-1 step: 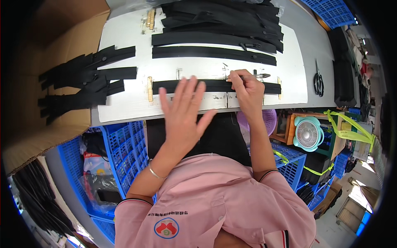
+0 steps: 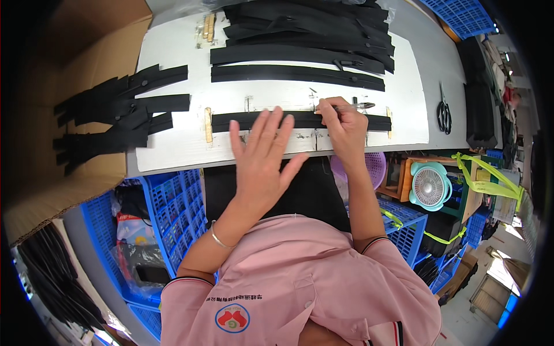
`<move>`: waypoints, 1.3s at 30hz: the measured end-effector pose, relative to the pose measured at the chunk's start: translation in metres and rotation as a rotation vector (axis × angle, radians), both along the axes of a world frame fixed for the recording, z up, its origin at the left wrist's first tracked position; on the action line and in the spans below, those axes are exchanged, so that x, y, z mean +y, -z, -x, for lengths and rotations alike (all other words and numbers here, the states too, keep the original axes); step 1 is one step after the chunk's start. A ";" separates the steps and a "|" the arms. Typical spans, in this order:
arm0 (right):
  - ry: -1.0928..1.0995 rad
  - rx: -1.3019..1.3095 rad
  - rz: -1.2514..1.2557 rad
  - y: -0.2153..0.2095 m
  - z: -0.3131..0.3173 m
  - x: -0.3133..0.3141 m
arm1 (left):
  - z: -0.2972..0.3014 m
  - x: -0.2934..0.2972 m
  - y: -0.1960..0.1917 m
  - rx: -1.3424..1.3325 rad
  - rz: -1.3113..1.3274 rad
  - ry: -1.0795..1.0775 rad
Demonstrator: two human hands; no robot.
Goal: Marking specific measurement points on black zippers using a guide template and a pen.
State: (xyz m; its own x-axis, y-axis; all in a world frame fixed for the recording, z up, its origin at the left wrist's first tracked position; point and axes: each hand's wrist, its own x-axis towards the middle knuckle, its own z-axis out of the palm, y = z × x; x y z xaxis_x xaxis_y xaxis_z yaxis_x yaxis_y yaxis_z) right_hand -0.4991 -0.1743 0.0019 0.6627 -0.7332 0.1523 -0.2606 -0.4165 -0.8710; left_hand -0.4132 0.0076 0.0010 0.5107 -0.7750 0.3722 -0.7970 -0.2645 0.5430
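Note:
A black zipper strip (image 2: 306, 120) lies straight across the white board (image 2: 173, 151), between two tan marker pieces, one of them a tan strip (image 2: 208, 125) at its left end. Fingers spread, my left hand (image 2: 262, 158) is over the strip's left half; whether the fingertips press on it I cannot tell. My right hand (image 2: 345, 126) pinches a clear-barrelled pen (image 2: 362, 106), its tip hidden by the fingers, at the strip right of its middle. Two more zipper strips, the nearer zipper strip (image 2: 294, 77) among them, lie parallel behind.
A heap of black zippers (image 2: 306, 26) covers the board's far side. More zippers (image 2: 124, 106) lie at the left, over the edge of a cardboard box (image 2: 109, 57). Black scissors (image 2: 444, 112) rest right of the board. Below the table edge are a blue crate (image 2: 179, 216), purple basket (image 2: 376, 168) and fan (image 2: 430, 186).
My left hand has shifted slightly to the right along the zipper strip. My right hand holds the pen in nearly the same place.

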 end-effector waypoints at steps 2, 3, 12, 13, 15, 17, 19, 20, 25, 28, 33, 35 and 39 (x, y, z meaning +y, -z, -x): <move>-0.008 0.002 0.010 -0.001 -0.001 0.001 | 0.007 -0.010 0.004 0.036 0.020 0.019; -0.019 0.005 0.018 0.000 -0.001 0.002 | 0.008 -0.012 0.006 0.037 0.020 0.026; -0.079 -0.087 0.082 0.009 0.003 -0.004 | 0.010 -0.016 0.009 -0.021 -0.058 -0.013; -0.103 -0.054 0.109 0.009 0.004 -0.005 | 0.009 -0.016 0.010 -0.036 -0.046 -0.017; -0.094 -0.045 0.108 0.007 0.004 -0.004 | 0.009 -0.017 0.011 -0.052 -0.032 -0.011; -0.081 -0.036 0.109 0.005 0.005 -0.003 | 0.010 -0.018 0.012 -0.063 -0.046 -0.022; -0.140 -0.019 0.136 0.002 0.006 -0.005 | 0.011 -0.019 0.012 -0.074 -0.045 -0.020; -0.128 -0.021 0.140 0.002 0.008 -0.005 | 0.011 -0.018 0.013 -0.083 -0.047 -0.028; -0.086 -0.146 -0.095 -0.004 0.032 -0.015 | 0.011 -0.018 0.013 -0.075 -0.055 -0.025; 0.116 -0.250 -0.153 -0.012 0.058 -0.042 | 0.011 -0.018 0.011 -0.081 -0.061 -0.021; 0.169 -0.156 -0.122 0.004 0.072 -0.078 | 0.012 -0.021 0.008 -0.057 -0.061 -0.034; 0.158 -0.157 -0.100 0.008 0.074 -0.081 | 0.016 -0.030 0.007 -0.025 -0.032 -0.036; 0.131 -0.163 -0.094 0.011 0.074 -0.080 | 0.031 -0.067 0.002 0.054 0.102 0.070</move>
